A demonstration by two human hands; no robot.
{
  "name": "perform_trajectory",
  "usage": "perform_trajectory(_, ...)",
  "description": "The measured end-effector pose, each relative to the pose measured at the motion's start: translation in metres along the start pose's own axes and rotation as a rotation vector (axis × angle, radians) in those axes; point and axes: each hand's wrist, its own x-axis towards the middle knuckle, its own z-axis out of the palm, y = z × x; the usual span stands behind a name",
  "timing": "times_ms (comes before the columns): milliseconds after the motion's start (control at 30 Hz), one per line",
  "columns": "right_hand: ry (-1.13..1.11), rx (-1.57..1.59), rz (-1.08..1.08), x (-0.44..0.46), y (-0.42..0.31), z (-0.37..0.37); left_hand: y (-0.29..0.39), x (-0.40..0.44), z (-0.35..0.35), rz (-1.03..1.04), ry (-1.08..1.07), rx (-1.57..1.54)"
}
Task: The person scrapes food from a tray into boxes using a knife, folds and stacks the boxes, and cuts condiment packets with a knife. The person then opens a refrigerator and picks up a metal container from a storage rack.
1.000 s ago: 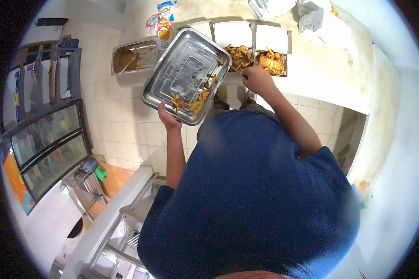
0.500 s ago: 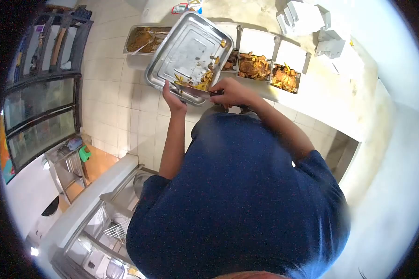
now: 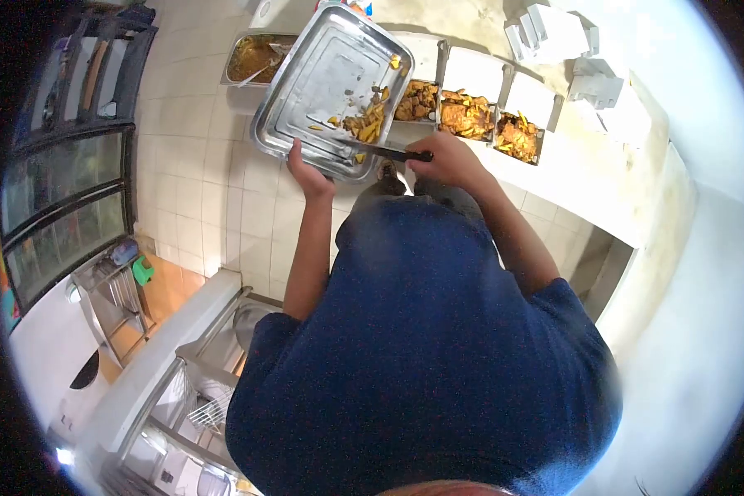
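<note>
My left hand is closed on the near edge of a rectangular metal tray, which is held tilted above the counter. Yellow strips of food, which look like fries, lie with brown bits along the tray's right side. In my right hand is a knife with a black handle, its blade reaching over the tray's near right corner by the strips. Right of the tray stand three open boxes filled with browned food: one box beside the tray, a middle box and a right box.
A metal pan of brown food with a utensil in it sits left of the tray. White folded boxes stand at the back right of the counter. Tiled floor shows below the tray.
My right hand and the knife have moved right, the blade drawing back from my left hand. The food strips are bunched more to the tray's right. The tray has shifted slightly up and left.
</note>
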Motion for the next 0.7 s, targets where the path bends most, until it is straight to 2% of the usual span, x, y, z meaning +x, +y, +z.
perform_trajectory(233, 0.061, -0.194, 0.149, -0.002, 0.002, -0.032, 0.008, -0.017, 0.024, 0.089, 0.026, 0.070)
perform_trajectory(267, 0.135, -0.251, 0.121, -0.004, 0.008, -0.034, 0.009, -0.020, 0.023, 0.090, 0.030, 0.064)
perform_trajectory(333, 0.040, -0.261, 0.082, -0.005, 0.009, -0.049, 0.005, -0.021, 0.020, 0.092, 0.026, 0.047)
perform_trajectory(433, -0.107, -0.287, -0.113, -0.013, -0.006, -0.059, 0.007, -0.029, 0.028, 0.093, 0.031, 0.070)
perform_trajectory(533, -0.147, -0.337, -0.172, -0.007, 0.002, -0.051, 0.004, -0.038, 0.034, 0.087, -0.008, 0.067)
perform_trajectory(567, -0.177, -0.332, -0.119, -0.008, 0.006, -0.056, 0.001, -0.037, 0.036, 0.086, -0.003, 0.068)
perform_trajectory(700, -0.049, -0.328, -0.151, -0.001, 0.051, -0.058, -0.006, -0.033, 0.034, 0.121, -0.015, 0.180)
